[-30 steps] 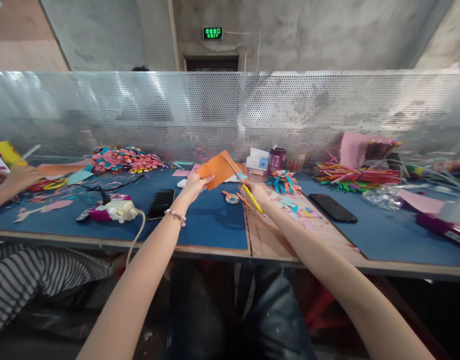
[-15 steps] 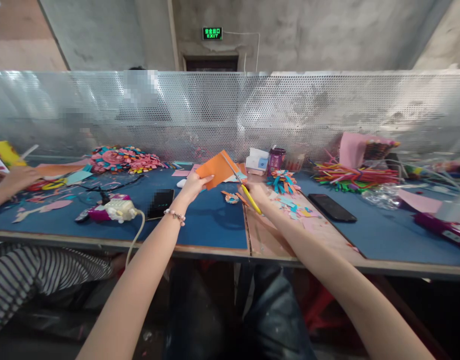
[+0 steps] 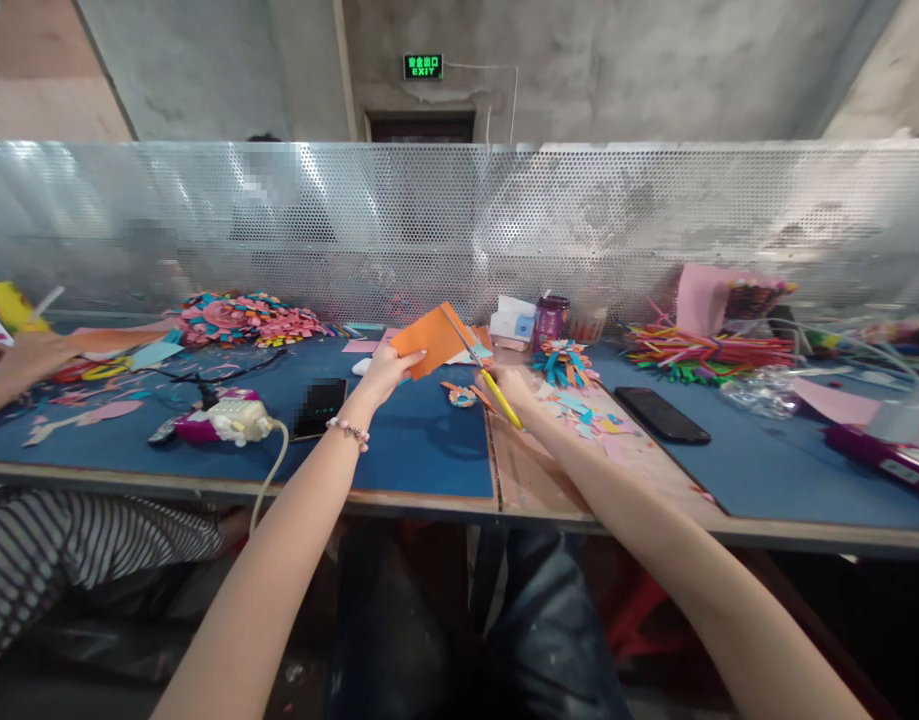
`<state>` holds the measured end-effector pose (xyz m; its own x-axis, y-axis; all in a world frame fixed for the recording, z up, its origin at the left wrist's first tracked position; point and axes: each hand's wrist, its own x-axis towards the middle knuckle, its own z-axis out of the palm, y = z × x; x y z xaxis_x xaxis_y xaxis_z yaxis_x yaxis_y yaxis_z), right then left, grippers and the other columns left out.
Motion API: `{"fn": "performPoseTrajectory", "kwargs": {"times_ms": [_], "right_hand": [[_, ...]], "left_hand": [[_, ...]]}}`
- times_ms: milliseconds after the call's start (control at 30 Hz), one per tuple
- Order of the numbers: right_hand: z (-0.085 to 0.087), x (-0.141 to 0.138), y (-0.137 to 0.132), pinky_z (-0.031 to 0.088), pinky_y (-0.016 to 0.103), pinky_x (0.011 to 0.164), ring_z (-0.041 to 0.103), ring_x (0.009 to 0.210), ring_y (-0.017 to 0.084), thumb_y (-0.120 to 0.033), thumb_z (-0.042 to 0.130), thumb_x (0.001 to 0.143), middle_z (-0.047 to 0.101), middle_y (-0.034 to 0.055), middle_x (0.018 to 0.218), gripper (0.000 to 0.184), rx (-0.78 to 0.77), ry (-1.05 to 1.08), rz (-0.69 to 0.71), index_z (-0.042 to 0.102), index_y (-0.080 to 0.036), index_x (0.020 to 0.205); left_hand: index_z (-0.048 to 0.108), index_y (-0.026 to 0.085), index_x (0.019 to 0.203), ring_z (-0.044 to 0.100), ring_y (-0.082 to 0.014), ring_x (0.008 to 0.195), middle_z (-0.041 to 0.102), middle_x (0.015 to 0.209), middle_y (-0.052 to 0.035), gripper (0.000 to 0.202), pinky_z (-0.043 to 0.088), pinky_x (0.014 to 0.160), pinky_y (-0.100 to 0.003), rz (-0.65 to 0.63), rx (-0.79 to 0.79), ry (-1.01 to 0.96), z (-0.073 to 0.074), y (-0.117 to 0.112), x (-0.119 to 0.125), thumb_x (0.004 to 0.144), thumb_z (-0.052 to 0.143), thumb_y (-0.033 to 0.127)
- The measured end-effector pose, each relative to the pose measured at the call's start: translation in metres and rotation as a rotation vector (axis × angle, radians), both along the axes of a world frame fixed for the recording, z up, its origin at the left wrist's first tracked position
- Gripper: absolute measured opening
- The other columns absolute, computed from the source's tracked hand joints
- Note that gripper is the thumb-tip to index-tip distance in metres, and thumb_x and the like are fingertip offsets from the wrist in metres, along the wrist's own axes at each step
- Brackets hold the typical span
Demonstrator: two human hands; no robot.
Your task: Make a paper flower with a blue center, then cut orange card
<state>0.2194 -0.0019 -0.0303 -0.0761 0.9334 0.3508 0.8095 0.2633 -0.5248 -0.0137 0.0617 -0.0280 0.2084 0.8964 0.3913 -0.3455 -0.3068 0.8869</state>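
Observation:
Pinched in my left hand (image 3: 386,372) is a sheet of orange paper (image 3: 429,340), held above the blue mat with the thumb on its face. My right hand (image 3: 508,385) is closed around yellow-handled scissors (image 3: 502,398). Their blades lie along the paper's right edge, pointing up and left. Whether the blades are fully closed is hard to make out. A small orange paper curl (image 3: 460,397) rests on the mat below. Beyond my right hand stands a fringed blue and orange paper pompom (image 3: 564,363), with paper scraps (image 3: 590,412) in front of it.
A perforated metal screen (image 3: 429,220) runs along the table's back. To the left are a power strip (image 3: 226,418), a phone (image 3: 320,405), a colourful paper pile (image 3: 241,318) and a co-worker's hand (image 3: 39,352). At right lie another phone (image 3: 661,414) and bundled coloured sticks (image 3: 714,345).
Almost nothing differs. Both hands, the orange paper and the scissors keep nearly the same place, and the view has shifted very slightly.

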Motion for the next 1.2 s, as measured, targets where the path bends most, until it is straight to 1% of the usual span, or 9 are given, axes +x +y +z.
{"fn": "performPoseTrajectory", "kwargs": {"times_ms": [267, 400, 467, 533, 667, 800, 933, 1067, 1200], "right_hand": [[-0.007, 0.002, 0.008, 0.055, 0.035, 0.078, 0.064, 0.091, 0.02, -0.04, 0.058, 0.094, 0.065, 0.005, 0.106, 0.03, 0.043, 0.013, -0.007, 0.064, -0.014, 0.109], [-0.012, 0.005, 0.014, 0.051, 0.032, 0.072, 0.063, 0.078, 0.017, -0.047, 0.056, 0.093, 0.065, 0.0028, 0.088, 0.036, 0.094, 0.023, -0.014, 0.064, -0.013, 0.096], [-0.015, 0.007, 0.017, 0.046, 0.028, 0.067, 0.062, 0.074, 0.018, -0.052, 0.055, 0.091, 0.064, 0.0024, 0.077, 0.039, 0.117, 0.03, -0.016, 0.064, -0.014, 0.088], [-0.016, 0.009, 0.02, 0.041, 0.026, 0.062, 0.061, 0.071, 0.019, -0.056, 0.055, 0.088, 0.062, 0.0027, 0.073, 0.041, 0.126, 0.04, -0.006, 0.062, -0.015, 0.087], [-0.012, 0.013, 0.022, 0.038, 0.025, 0.058, 0.056, 0.066, 0.017, -0.06, 0.052, 0.085, 0.061, 0.0014, 0.071, 0.045, 0.093, 0.054, 0.072, 0.06, -0.016, 0.089], [-0.004, 0.018, 0.016, 0.038, 0.024, 0.055, 0.054, 0.062, 0.016, -0.064, 0.05, 0.084, 0.058, 0.0001, 0.064, 0.047, 0.039, 0.044, 0.151, 0.061, -0.018, 0.082], [0.002, 0.018, 0.009, 0.034, 0.024, 0.052, 0.052, 0.057, 0.015, -0.065, 0.05, 0.084, 0.056, 0.0007, 0.06, 0.05, 0.01, 0.013, 0.171, 0.06, -0.017, 0.075], [0.002, 0.015, 0.005, 0.029, 0.024, 0.05, 0.048, 0.053, 0.013, -0.069, 0.046, 0.084, 0.05, -0.0008, 0.055, 0.055, 0.013, -0.044, 0.179, 0.054, -0.018, 0.065], [-0.002, 0.015, 0.007, 0.029, 0.023, 0.052, 0.047, 0.056, 0.012, -0.069, 0.045, 0.085, 0.048, -0.0019, 0.057, 0.055, 0.045, -0.071, 0.182, 0.053, -0.019, 0.065]], "left_hand": [[0.066, 0.011, 0.114, 0.07, -0.0296, 0.097, 0.071, 0.113, -0.0176, 0.047, 0.061, 0.079, -0.043, 0.021, -0.038, 0.008, -0.001, 0.001, -0.001, 0.07, 0.081, 0.016], [0.066, 0.012, 0.114, 0.07, -0.0289, 0.099, 0.071, 0.112, -0.0164, 0.046, 0.06, 0.082, -0.042, 0.047, -0.049, 0.001, -0.002, 0.004, -0.002, 0.07, 0.08, 0.018], [0.067, 0.013, 0.112, 0.07, -0.0287, 0.101, 0.072, 0.112, -0.0159, 0.045, 0.06, 0.083, -0.04, 0.06, -0.047, -0.006, -0.002, 0.005, -0.003, 0.07, 0.08, 0.018], [0.067, 0.013, 0.111, 0.069, -0.0286, 0.102, 0.072, 0.112, -0.0153, 0.045, 0.059, 0.082, -0.039, 0.08, -0.045, -0.017, -0.002, 0.006, -0.005, 0.069, 0.081, 0.018], [0.067, 0.015, 0.11, 0.07, -0.0283, 0.101, 0.071, 0.114, -0.014, 0.043, 0.059, 0.082, -0.039, 0.153, -0.038, -0.058, -0.001, 0.008, -0.007, 0.069, 0.081, 0.018], [0.068, 0.015, 0.107, 0.069, -0.0275, 0.104, 0.071, 0.113, -0.0128, 0.039, 0.058, 0.086, -0.039, 0.214, -0.026, -0.115, 0.001, 0.008, -0.009, 0.07, 0.08, 0.018], [0.068, 0.014, 0.102, 0.069, -0.0269, 0.104, 0.072, 0.111, -0.0124, 0.033, 0.058, 0.089, -0.039, 0.257, -0.037, -0.168, 0.003, 0.009, -0.01, 0.071, 0.079, 0.018], [0.069, 0.013, 0.1, 0.069, -0.0278, 0.104, 0.072, 0.111, -0.013, 0.031, 0.058, 0.088, -0.04, 0.252, -0.038, -0.188, 0.004, 0.009, -0.009, 0.071, 0.079, 0.018], [0.069, 0.012, 0.101, 0.069, -0.0281, 0.104, 0.072, 0.113, -0.0132, 0.033, 0.058, 0.087, -0.039, 0.234, -0.032, -0.188, 0.004, 0.008, -0.008, 0.069, 0.08, 0.017]]}}
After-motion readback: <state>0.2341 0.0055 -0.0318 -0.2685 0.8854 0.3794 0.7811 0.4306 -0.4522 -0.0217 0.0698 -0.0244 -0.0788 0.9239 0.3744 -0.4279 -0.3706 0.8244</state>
